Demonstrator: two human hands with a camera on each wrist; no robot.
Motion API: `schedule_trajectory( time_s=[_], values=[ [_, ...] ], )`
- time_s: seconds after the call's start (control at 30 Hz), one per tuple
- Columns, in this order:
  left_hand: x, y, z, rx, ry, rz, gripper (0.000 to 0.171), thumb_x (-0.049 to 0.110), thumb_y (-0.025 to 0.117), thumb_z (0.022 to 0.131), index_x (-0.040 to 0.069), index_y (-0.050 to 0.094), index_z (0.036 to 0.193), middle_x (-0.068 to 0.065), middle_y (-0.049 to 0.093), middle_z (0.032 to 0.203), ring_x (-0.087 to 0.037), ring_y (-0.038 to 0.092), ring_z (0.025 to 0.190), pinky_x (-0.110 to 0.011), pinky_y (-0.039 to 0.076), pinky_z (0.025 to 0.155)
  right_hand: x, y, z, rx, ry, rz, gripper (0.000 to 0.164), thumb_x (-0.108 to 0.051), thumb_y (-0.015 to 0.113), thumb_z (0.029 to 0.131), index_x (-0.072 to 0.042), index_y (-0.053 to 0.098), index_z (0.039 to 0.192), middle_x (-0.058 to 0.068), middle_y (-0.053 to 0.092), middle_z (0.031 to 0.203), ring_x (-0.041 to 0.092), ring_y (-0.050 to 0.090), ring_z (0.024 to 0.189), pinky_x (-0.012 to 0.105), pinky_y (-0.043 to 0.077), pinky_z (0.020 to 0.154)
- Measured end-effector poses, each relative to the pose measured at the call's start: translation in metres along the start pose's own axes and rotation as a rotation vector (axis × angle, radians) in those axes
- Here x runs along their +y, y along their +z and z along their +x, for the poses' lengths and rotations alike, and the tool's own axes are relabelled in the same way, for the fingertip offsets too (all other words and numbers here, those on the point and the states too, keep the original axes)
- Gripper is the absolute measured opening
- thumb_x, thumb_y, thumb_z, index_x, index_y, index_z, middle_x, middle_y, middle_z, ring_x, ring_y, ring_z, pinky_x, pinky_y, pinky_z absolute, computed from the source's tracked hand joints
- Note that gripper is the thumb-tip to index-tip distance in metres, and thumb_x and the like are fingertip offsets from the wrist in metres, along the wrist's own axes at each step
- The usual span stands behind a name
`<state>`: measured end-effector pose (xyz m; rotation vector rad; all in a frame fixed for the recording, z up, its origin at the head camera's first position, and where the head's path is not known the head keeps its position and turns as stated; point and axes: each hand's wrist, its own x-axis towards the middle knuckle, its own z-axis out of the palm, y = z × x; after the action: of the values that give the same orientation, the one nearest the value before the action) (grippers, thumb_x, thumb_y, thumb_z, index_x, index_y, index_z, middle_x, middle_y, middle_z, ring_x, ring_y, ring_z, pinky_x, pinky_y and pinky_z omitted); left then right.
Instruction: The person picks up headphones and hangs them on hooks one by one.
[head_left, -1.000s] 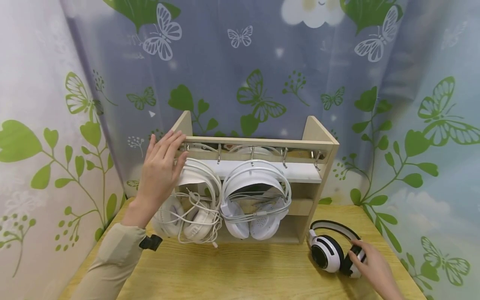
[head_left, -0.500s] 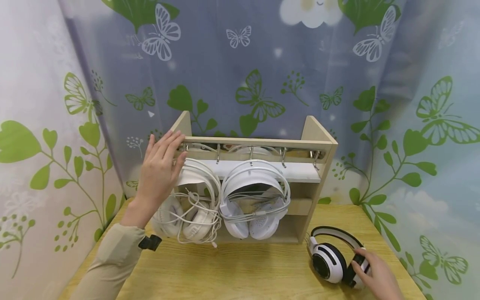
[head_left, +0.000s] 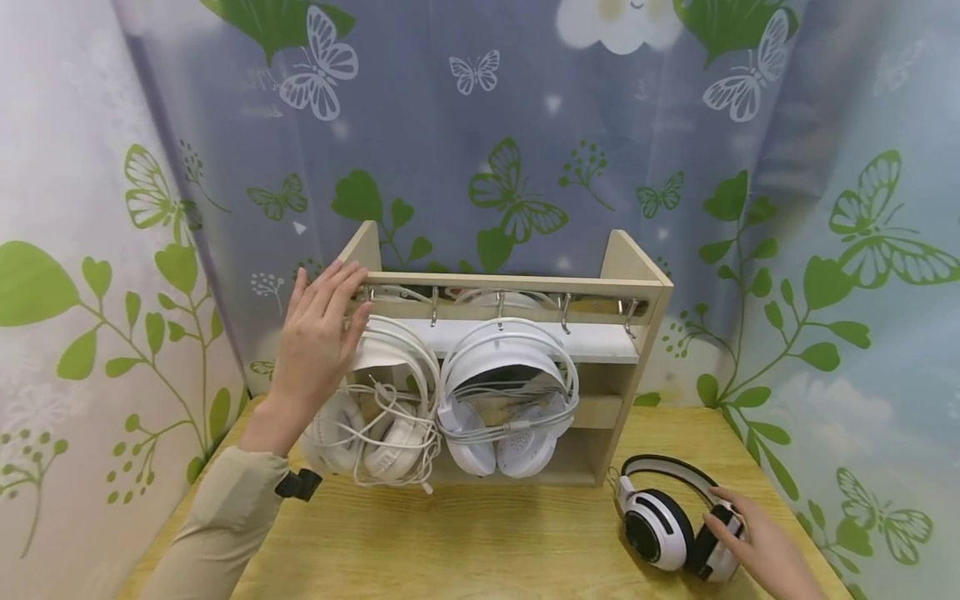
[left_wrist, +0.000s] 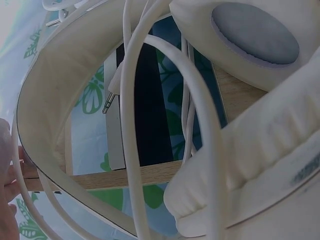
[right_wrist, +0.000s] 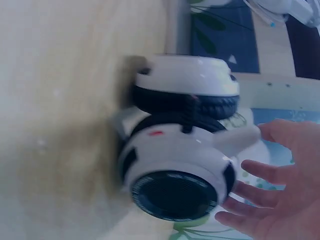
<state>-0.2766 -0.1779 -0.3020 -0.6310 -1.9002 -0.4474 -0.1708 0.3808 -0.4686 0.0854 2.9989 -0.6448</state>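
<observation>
My left hand rests on the upper left end of a wooden rack, fingers extended along its edge. Below it hang white headphones with a loosely wound cable; a second white pair hangs beside them with its cable coiled round the band. In the left wrist view, a headphone plug dangles by the band. At the table's right, black-and-white headphones lie on their side. My right hand is at their right ear cup, its fingers spread and loose in the right wrist view.
Metal hooks line the rack's front rail, with bare ones toward the right. The yellow wood-grain table reaches forward of the rack. Printed curtains enclose the back and both sides.
The black-and-white headphones have shifted right and toward me with my right hand, then stayed put as the fingers loosened. My left hand has stayed on the rack.
</observation>
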Motion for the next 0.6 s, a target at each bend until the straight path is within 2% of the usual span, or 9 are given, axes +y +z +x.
schedule_trajectory(
  time_s=[0.1, 0.23, 0.33, 0.5, 0.6],
  values=[
    [-0.001, 0.000, 0.000, -0.001, 0.001, 0.000, 0.045, 0.018, 0.064, 0.099, 0.000, 0.057, 0.141, -0.017, 0.057, 0.145, -0.034, 0.047, 0.140, -0.051, 0.015, 0.127, -0.001, -0.012, 0.005, 0.027, -0.015, 0.031, 0.075, -0.053, 0.049, 0.104, 0.010, 0.044, 0.145, 0.041, 0.045, 0.141, 0.058, 0.048, 0.123, 0.064, 0.051, 0.087],
    [-0.001, 0.000, 0.000, -0.007, 0.000, 0.002, 0.046, 0.016, 0.065, 0.098, 0.000, 0.057, 0.141, -0.016, 0.057, 0.145, -0.034, 0.047, 0.140, -0.051, 0.015, 0.127, -0.001, -0.024, 0.010, 0.138, -0.108, 0.061, 0.060, -0.039, 0.051, 0.107, 0.010, 0.048, 0.142, 0.041, 0.047, 0.139, 0.058, 0.053, 0.119, 0.064, 0.052, 0.090],
    [-0.001, 0.000, -0.001, -0.007, 0.000, 0.003, 0.047, 0.015, 0.066, 0.098, 0.000, 0.057, 0.141, -0.016, 0.057, 0.145, -0.033, 0.047, 0.140, -0.051, 0.015, 0.127, 0.001, -0.030, 0.015, 0.181, -0.144, 0.095, 0.056, -0.035, 0.050, 0.108, 0.010, 0.049, 0.141, 0.041, 0.047, 0.140, 0.057, 0.054, 0.119, 0.064, 0.052, 0.092],
    [-0.001, 0.001, 0.000, 0.002, 0.005, -0.001, 0.046, 0.015, 0.066, 0.098, 0.000, 0.058, 0.140, -0.016, 0.057, 0.145, -0.033, 0.047, 0.140, -0.051, 0.015, 0.127, 0.004, -0.038, 0.027, 0.180, -0.154, 0.149, 0.057, -0.036, 0.046, 0.109, 0.010, 0.046, 0.143, 0.042, 0.043, 0.143, 0.057, 0.053, 0.120, 0.066, 0.051, 0.095],
    [-0.002, 0.001, 0.000, 0.005, 0.007, -0.003, 0.045, 0.016, 0.065, 0.098, 0.000, 0.058, 0.140, -0.016, 0.057, 0.144, -0.033, 0.047, 0.140, -0.051, 0.015, 0.127, 0.008, -0.040, 0.035, 0.169, -0.147, 0.166, 0.058, -0.036, 0.044, 0.110, 0.010, 0.044, 0.145, 0.042, 0.042, 0.143, 0.058, 0.052, 0.121, 0.065, 0.052, 0.091]
  ],
)
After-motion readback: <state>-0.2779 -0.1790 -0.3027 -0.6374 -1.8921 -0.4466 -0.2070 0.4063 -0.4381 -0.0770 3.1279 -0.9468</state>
